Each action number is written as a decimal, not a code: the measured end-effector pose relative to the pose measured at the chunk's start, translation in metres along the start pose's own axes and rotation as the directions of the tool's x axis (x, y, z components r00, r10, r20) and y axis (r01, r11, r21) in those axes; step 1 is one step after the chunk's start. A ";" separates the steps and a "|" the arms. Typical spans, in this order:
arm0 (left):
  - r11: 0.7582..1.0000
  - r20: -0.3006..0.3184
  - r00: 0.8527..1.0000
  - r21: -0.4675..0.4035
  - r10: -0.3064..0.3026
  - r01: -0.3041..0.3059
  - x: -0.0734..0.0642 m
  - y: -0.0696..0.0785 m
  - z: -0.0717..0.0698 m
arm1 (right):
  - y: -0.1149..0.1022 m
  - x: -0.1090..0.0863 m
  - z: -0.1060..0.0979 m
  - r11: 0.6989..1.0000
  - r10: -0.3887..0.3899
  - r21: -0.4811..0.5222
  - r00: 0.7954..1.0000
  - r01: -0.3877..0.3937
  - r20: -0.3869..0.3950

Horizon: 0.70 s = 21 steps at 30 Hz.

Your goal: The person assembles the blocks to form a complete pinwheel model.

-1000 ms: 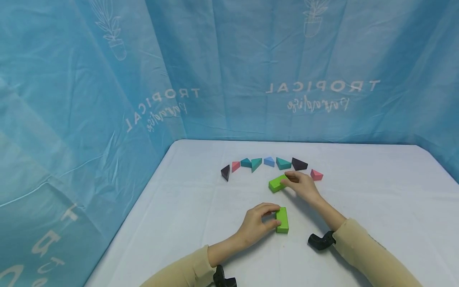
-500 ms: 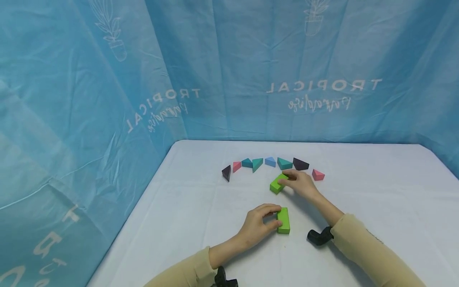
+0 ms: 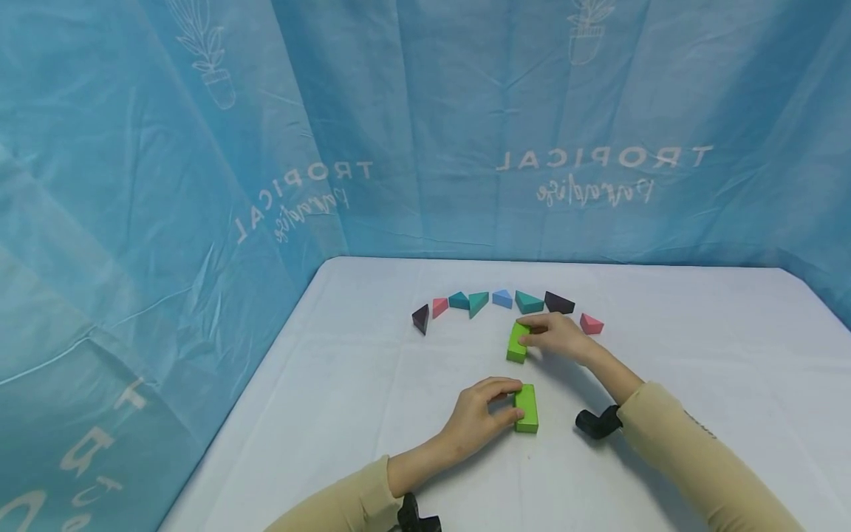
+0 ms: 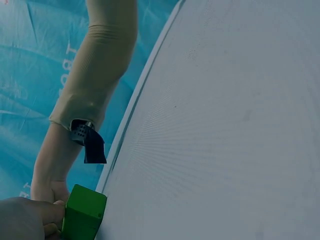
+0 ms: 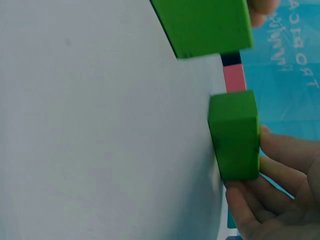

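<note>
Two bright green rectangular blocks lie one beyond the other on the white table. My left hand (image 3: pixel 475 414) grips the nearer green block (image 3: pixel 527 408) from its left side, thumb at the near end and fingers at the far end. Farther off, my right hand (image 3: pixel 555 336) pinches the second green block (image 3: pixel 516 344) from the right. In the right wrist view, thumb and fingers of the right hand (image 5: pixel 280 190) hold that far block (image 5: pixel 234 135), while the near block (image 5: pixel 205 25) shows at the top. The left wrist view has the left hand (image 4: pixel 25 217) against its block (image 4: pixel 84 215).
An arc of small blocks lies behind the hands: a dark triangle (image 3: pixel 421 319), a pink one (image 3: pixel 440 307), teal pieces (image 3: pixel 529 302), a blue one (image 3: pixel 502 298), a dark piece (image 3: pixel 559 302) and a pink one (image 3: pixel 591 324). Blue curtains (image 3: pixel 425 133) border the white table (image 3: pixel 319 369).
My right hand has turned the far green block from a slant to nearly in line with the near one. The left hand and its block stay almost where they were.
</note>
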<state>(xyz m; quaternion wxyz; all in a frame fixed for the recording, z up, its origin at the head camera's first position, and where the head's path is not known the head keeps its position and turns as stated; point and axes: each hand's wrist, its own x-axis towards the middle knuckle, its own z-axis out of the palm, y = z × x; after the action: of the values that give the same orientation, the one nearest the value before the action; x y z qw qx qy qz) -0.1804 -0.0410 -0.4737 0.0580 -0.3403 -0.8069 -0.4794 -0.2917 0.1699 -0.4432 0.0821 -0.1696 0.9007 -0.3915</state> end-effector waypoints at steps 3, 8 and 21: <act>1.000 -0.001 1.000 0.001 0.003 -0.003 0.000 0.001 0.000 | -0.001 -0.001 -0.003 1.000 -0.006 0.003 1.000 0.006 0.030; 1.000 -0.002 1.000 -0.006 0.007 -0.007 0.001 0.001 0.001 | -0.001 -0.009 -0.002 0.999 -0.010 0.046 0.999 0.008 0.054; 1.000 0.001 1.000 -0.019 0.014 -0.014 0.001 0.000 0.000 | -0.002 -0.028 0.005 0.996 -0.042 0.082 0.994 0.034 0.097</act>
<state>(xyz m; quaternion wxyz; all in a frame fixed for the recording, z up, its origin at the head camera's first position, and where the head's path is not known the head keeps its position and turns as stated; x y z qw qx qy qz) -0.1809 -0.0405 -0.4731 0.0576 -0.3468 -0.8000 -0.4863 -0.2636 0.1760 -0.4450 0.1258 -0.2025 0.8756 -0.4201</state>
